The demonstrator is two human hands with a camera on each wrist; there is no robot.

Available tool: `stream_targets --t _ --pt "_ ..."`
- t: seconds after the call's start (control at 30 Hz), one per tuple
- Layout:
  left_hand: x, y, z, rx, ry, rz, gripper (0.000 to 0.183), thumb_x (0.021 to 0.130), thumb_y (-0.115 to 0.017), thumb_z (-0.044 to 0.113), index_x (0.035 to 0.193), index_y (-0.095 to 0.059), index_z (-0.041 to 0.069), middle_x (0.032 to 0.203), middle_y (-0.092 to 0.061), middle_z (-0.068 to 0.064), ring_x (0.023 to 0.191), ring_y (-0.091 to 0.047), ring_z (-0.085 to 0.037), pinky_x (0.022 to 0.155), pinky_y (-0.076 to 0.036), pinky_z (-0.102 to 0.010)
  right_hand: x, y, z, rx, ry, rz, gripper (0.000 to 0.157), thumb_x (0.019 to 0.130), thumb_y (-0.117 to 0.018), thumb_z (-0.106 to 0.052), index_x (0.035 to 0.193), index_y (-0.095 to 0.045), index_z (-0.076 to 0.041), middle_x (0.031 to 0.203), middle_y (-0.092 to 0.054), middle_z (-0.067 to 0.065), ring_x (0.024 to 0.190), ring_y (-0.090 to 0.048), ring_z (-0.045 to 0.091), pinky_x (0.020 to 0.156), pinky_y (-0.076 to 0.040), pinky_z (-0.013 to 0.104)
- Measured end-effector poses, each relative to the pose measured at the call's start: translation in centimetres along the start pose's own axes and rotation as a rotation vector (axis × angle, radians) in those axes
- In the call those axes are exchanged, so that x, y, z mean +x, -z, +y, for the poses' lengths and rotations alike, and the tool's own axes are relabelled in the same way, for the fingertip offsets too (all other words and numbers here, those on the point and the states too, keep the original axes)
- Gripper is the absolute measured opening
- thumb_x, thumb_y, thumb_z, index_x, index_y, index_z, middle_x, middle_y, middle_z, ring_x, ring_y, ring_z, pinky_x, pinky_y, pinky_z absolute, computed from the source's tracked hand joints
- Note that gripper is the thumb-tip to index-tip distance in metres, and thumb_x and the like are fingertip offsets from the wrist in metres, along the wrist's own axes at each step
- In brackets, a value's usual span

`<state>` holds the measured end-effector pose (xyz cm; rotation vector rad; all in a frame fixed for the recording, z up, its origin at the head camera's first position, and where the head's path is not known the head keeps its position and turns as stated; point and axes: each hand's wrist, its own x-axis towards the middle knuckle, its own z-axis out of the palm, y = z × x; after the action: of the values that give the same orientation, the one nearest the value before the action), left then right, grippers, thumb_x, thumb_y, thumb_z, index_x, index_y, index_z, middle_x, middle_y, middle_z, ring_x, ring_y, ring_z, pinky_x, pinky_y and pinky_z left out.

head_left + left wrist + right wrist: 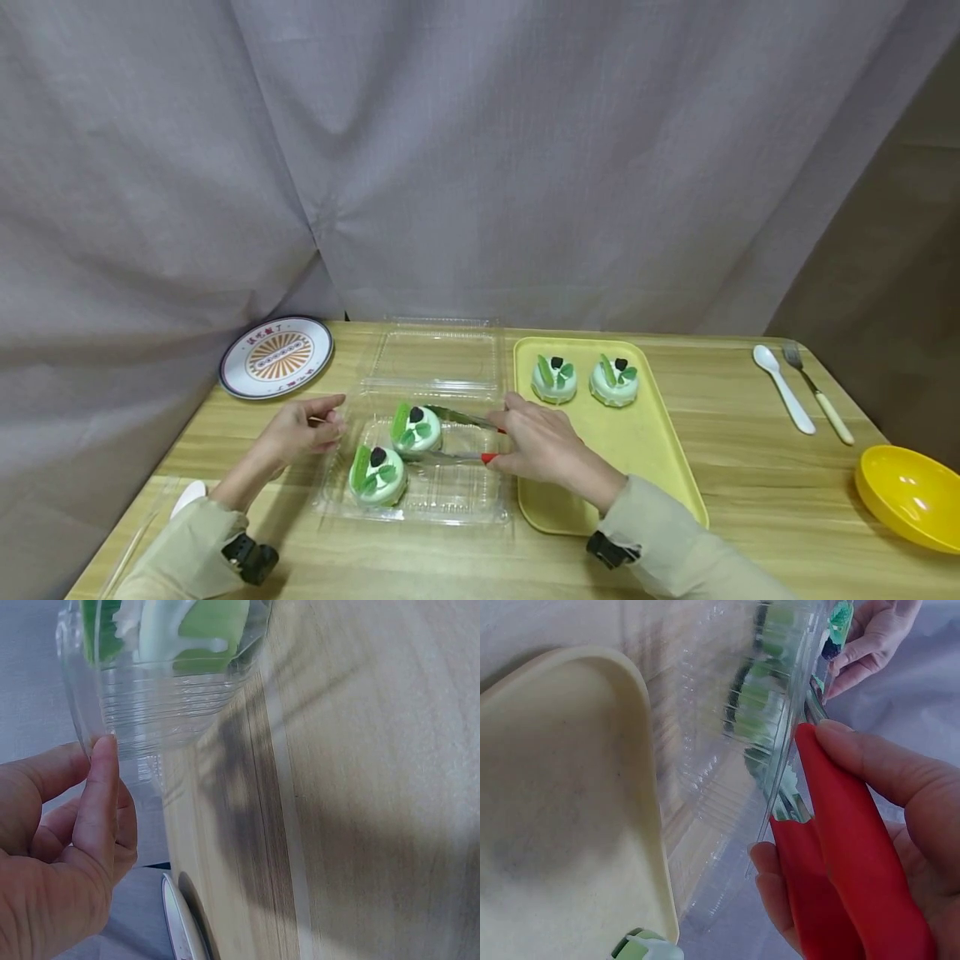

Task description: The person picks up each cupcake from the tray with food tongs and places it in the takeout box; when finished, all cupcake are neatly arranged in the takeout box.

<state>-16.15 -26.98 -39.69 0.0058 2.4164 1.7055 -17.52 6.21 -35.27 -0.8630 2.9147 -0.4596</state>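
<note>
A clear plastic clamshell box (pixel 461 500) lies with its lid folded back. Inside it sit two small pale-green cakes with leaves and a dark berry: a front-left cake (pixel 378 482) and a rear cake (pixel 417 432). My left hand (pixel 303 433) pinches the box's left rim between thumb and finger, plain in the left wrist view. In my right hand (pixel 542 442) are metal tongs with red handles (pixel 855 847), reaching over the box's right rim. Their arms lie on either side of the rear cake; whether they touch it I cannot tell.
A yellow tray (pixel 600 492) right of the box carries two similar cakes (pixel 554 382). A patterned plate (pixel 277 358) is at back left. Farther right are a white spoon (pixel 783 392), a fork (pixel 821 400) and a yellow bowl (pixel 911 500). A white utensil (pixel 189 495) lies by the left sleeve.
</note>
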Motion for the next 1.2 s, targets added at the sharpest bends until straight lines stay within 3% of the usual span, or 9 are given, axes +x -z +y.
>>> stream_targets --t 0.3,0.43,0.6,0.7,0.8,0.97,1.2 --pt "0.5 -0.6 0.0 0.005 -0.011 -0.020 0.059 0.092 -0.058 -0.006 0.141 -0.029 -0.021 0.088 -0.055 0.002 0.077 -0.058 0.001 0.068 -0.060 -0.014 -1.1 0.9 1.1 0.026 -0.037 -0.003 0.056 0.072 -0.085 -0.027 0.123 -0.068 -0.009 0.081 -0.046 -0.002 0.064 -0.040 0.012 0.048 -0.032 0.021" --pt "0.6 -0.7 0.0 0.025 -0.023 -0.027 0.059 0.092 -0.058 -0.004 0.141 -0.030 -0.021 0.089 -0.056 0.002 0.077 -0.058 0.001 0.071 -0.061 -0.015 -2.5 2.4 3.3 0.085 0.023 0.048 0.060 0.072 -0.085 -0.026 0.125 -0.066 -0.007 0.080 -0.043 -0.002 0.065 -0.036 0.010 0.049 -0.028 0.017" --pt "-0.2 0.1 -0.2 0.067 -0.019 -0.019 0.060 0.092 -0.058 -0.005 0.141 -0.028 -0.021 0.091 -0.055 0.001 0.076 -0.057 0.003 0.070 -0.061 -0.014 -4.0 5.4 8.8 0.231 0.119 0.208 0.059 0.076 -0.083 -0.018 0.128 -0.062 0.001 0.090 -0.052 0.008 0.078 -0.043 0.013 0.063 -0.041 0.017" --pt "-0.2 0.3 -0.1 0.077 -0.024 -0.034 0.060 0.092 -0.058 -0.005 0.142 -0.027 -0.022 0.093 -0.053 -0.001 0.077 -0.056 0.004 0.070 -0.061 -0.014 -5.7 7.1 13.6 0.241 0.078 0.310 0.061 0.077 -0.082 -0.012 0.131 -0.058 0.004 0.101 -0.057 0.015 0.088 -0.049 0.015 0.073 -0.047 0.020" --pt "-0.3 0.5 -0.1 0.071 -0.024 -0.036 0.061 0.092 -0.058 -0.005 0.142 -0.026 -0.022 0.093 -0.053 0.001 0.078 -0.056 0.004 0.072 -0.061 -0.014 -7.3 7.6 18.5 0.209 0.020 0.364 0.062 0.077 -0.081 -0.009 0.131 -0.056 0.008 0.107 -0.059 0.019 0.093 -0.049 0.006 0.074 -0.046 0.015" --pt "-0.3 0.5 -0.1 0.070 -0.006 -0.041 0.062 0.092 -0.058 -0.005 0.142 -0.025 -0.022 0.091 -0.054 0.003 0.077 -0.056 0.003 0.072 -0.061 -0.015 -9.7 7.3 24.3 0.251 -0.032 0.278 0.060 0.080 -0.079 -0.009 0.130 -0.053 0.012 0.113 -0.055 0.021 0.092 -0.044 -0.008 0.072 -0.043 0.009" --pt "-0.3 0.5 -0.1 0.075 0.003 -0.035 0.062 0.092 -0.058 -0.005 0.142 -0.026 -0.022 0.091 -0.054 0.002 0.078 -0.058 0.002 0.072 -0.061 -0.016 -10.2 7.2 27.5 0.221 0.019 0.172 0.058 0.079 -0.078 -0.007 0.128 -0.054 0.012 0.113 -0.054 0.019 0.093 -0.044 -0.008 0.071 -0.045 0.015"
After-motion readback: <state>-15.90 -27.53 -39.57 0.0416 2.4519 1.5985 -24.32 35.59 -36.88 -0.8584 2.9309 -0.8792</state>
